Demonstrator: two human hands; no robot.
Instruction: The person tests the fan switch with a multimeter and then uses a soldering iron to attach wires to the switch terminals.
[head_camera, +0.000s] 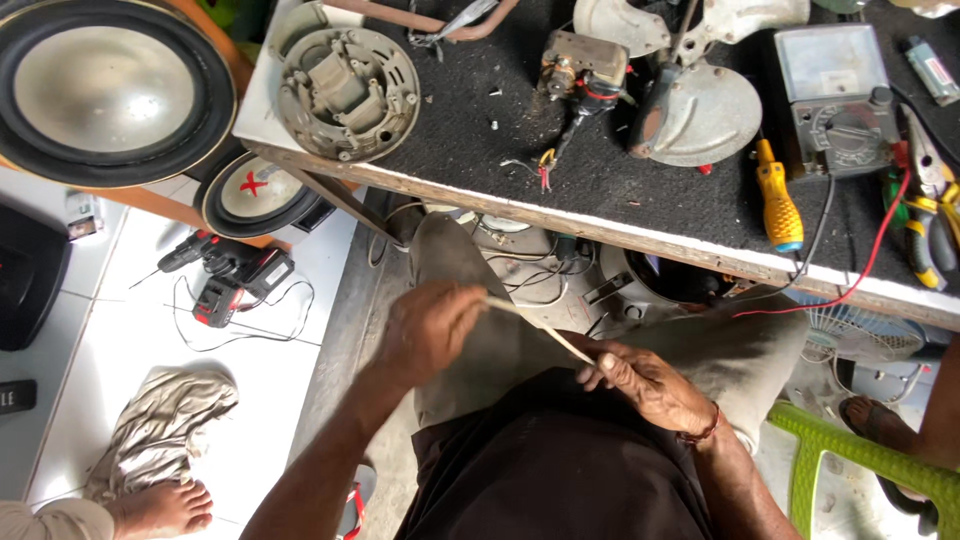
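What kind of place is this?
Probably a small repair workshop for electrical things: the workbench holds a meter, a yellow screwdriver and an opened motor, and loudspeakers sit beside it.

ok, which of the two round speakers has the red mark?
The smaller round speaker under the bench edge, with a red cross on its cone; the large round speaker at top left is unmarked.

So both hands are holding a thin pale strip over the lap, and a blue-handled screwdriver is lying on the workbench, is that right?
Not quite: in the head view the screwdriver on the workbench has a yellow handle. The left hand and right hand do hold the thin pale strip over the lap.
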